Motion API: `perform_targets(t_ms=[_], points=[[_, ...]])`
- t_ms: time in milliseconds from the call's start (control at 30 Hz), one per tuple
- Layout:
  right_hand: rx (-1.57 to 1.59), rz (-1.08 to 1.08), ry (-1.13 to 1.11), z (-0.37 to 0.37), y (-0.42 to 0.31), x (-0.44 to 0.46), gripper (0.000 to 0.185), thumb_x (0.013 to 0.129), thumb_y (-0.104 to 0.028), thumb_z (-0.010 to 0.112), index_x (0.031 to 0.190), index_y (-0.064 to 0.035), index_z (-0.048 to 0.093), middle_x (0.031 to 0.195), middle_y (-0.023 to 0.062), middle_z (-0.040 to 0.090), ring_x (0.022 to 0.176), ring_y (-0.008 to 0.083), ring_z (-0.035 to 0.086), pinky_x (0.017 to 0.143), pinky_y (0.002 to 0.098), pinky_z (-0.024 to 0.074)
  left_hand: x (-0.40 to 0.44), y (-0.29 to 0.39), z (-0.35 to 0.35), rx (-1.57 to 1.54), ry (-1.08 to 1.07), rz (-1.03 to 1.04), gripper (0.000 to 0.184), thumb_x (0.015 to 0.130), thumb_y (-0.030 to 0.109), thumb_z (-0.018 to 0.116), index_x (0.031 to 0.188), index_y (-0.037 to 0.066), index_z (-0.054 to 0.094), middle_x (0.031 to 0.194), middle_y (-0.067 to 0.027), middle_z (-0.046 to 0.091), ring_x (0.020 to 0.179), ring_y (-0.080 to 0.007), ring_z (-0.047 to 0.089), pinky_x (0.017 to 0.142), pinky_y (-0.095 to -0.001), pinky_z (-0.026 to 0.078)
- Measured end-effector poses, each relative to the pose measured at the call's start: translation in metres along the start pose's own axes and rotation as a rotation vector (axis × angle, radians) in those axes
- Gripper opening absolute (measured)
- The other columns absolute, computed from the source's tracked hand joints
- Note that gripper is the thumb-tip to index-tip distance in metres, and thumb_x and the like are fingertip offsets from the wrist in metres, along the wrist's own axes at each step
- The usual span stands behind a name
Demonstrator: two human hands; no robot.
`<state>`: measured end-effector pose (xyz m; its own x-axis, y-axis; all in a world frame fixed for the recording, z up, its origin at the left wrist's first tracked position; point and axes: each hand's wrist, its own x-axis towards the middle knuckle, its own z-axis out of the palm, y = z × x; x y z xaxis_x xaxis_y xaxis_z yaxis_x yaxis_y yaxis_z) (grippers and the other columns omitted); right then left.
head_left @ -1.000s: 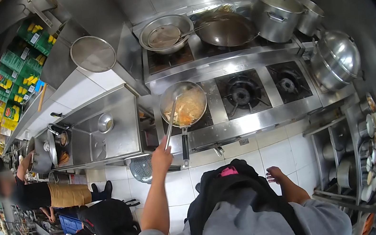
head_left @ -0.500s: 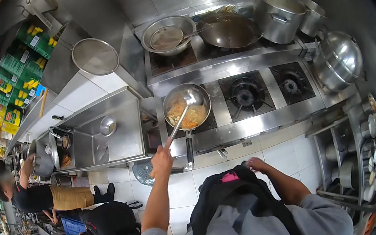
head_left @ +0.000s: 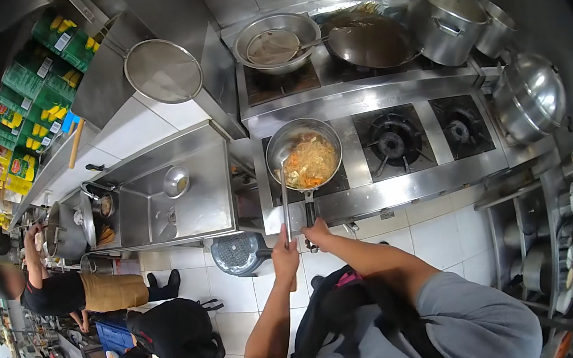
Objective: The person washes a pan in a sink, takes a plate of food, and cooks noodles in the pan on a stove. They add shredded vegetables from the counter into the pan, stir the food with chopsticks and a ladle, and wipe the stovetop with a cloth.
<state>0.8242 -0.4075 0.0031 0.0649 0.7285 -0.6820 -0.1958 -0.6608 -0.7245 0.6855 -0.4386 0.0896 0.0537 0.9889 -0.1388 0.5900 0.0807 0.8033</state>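
Observation:
My left hand [head_left: 286,256] is closed around the long handle of a metal ladle [head_left: 285,205]. The ladle's head dips into the left side of a frying pan [head_left: 299,126] on the front left burner. Noodles with orange and pale vegetable pieces [head_left: 313,162] lie in the pan, mostly toward its right and near side. My right hand [head_left: 317,233] grips the pan's dark handle [head_left: 310,211], close beside my left hand. The ladle's head is partly hidden by the food.
Two bare burners [head_left: 393,142] are to the right. Behind stand a steel bowl with a strainer [head_left: 275,47], a dark wok [head_left: 371,39] and tall pots [head_left: 447,21]. A sink [head_left: 146,198] is at left, a grey stool [head_left: 238,253] below. Two people [head_left: 61,293] work farther left.
My right hand has come from beside my body to the pan handle. The ladle has swung to the pan's left side and stands more upright; the noodles are gathered toward the right.

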Motion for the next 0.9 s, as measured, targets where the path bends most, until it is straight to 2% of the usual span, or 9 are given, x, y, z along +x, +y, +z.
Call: perform_targets(t_ms=[100,167,367,400,500,567,767,800,900], points=[[-0.164,-0.059,0.206,-0.007,0.006,-0.001,0.033,0.085,-0.012,0.065,0.103,0.0045,0.042,0.066,0.0124,0.053,0.044,0.0201,0.054,0.035,0.0381,0.0443,-0.01,0.005,-0.037,0.005,0.073,0.22,0.057,0.09,0.01,0.061,0.145,0.013,0.045,0.083,-0.0166,0.066,0.06,-0.0218,0.059,0.061,-0.0339,0.05],[-0.15,0.001,0.158,-0.017,-0.007,-0.02,0.031,0.084,-0.01,0.062,0.101,0.0048,0.041,0.066,0.0142,0.053,0.045,0.0203,0.054,0.035,0.0383,0.0442,-0.023,0.043,-0.087,-0.275,-0.234,-0.245,0.057,0.093,0.011,0.059,0.147,0.014,0.042,0.073,-0.0036,0.055,0.052,-0.0083,0.046,0.046,-0.0257,0.043],[-0.05,0.042,0.129,-0.007,-0.002,-0.025,0.031,0.084,-0.008,0.061,0.103,0.0044,0.04,0.066,0.0141,0.052,0.045,0.0198,0.053,0.034,0.0374,0.043,-0.004,0.018,-0.106,-0.239,-0.56,-0.336,0.053,0.094,0.015,0.057,0.146,0.018,0.045,0.07,-0.0005,0.049,0.05,-0.0073,0.044,0.043,-0.0255,0.042],[-0.046,0.043,0.134,-0.006,0.0,-0.026,0.031,0.084,-0.008,0.061,0.103,0.0044,0.04,0.066,0.0141,0.052,0.045,0.0198,0.053,0.034,0.0374,0.043,0.006,0.002,-0.104,0.002,-0.479,-0.227,0.051,0.093,0.016,0.057,0.143,0.016,0.048,0.083,-0.0092,0.065,0.062,-0.018,0.061,0.057,-0.031,0.052],[-0.045,0.084,0.124,-0.013,-0.005,-0.029,0.03,0.085,-0.007,0.062,0.103,0.0028,0.04,0.066,0.0117,0.051,0.047,0.0195,0.053,0.034,0.0371,0.0425,0.02,0.017,-0.125,0.264,-0.349,0.099,0.05,0.091,0.016,0.057,0.141,0.013,0.049,0.111,-0.0197,0.068,0.095,-0.0315,0.068,0.082,-0.0358,0.052],[-0.024,0.071,0.048,-0.018,-0.009,-0.037,0.03,0.087,-0.009,0.065,0.103,0.0007,0.041,0.067,0.01,0.051,0.048,0.0189,0.053,0.035,0.0369,0.0431,0.021,0.047,-0.156,0.201,-0.403,-0.004,0.051,0.09,0.017,0.058,0.14,0.014,0.049,0.126,-0.0232,0.059,0.119,-0.0377,0.056,0.098,-0.038,0.044],[-0.028,0.088,-0.121,-0.026,-0.006,-0.035,0.04,0.088,-0.022,0.071,0.111,-0.0063,0.043,0.076,0.0101,0.055,0.057,0.0194,0.057,0.049,0.037,0.0514,0.046,0.053,-0.16,0.736,-0.346,0.081,0.049,0.087,0.023,0.061,0.136,0.025,0.055,0.11,-0.0223,0.066,0.101,-0.0409,0.063,0.088,-0.046,0.05],[-0.029,0.085,-0.125,-0.032,-0.012,-0.045,0.04,0.088,-0.022,0.071,0.111,-0.0063,0.043,0.076,0.0101,0.055,0.057,0.0194,0.057,0.049,0.037,0.0514,0.061,0.032,-0.164,0.592,-0.276,0.327,0.048,0.086,0.022,0.061,0.134,0.029,0.057,0.101,-0.0229,0.067,0.092,-0.0408,0.065,0.084,-0.0484,0.051],[-0.083,0.151,-0.277,-0.066,-0.017,-0.06,0.048,0.09,-0.037,0.068,0.12,-0.0108,0.042,0.093,0.012,0.058,0.072,0.0222,0.063,0.063,0.0404,0.055,0.061,0.12,-0.208,0.735,-0.371,0.136,0.048,0.087,0.021,0.062,0.134,0.029,0.057,0.113,-0.0205,0.065,0.103,-0.0394,0.063,0.089,-0.0455,0.049]])
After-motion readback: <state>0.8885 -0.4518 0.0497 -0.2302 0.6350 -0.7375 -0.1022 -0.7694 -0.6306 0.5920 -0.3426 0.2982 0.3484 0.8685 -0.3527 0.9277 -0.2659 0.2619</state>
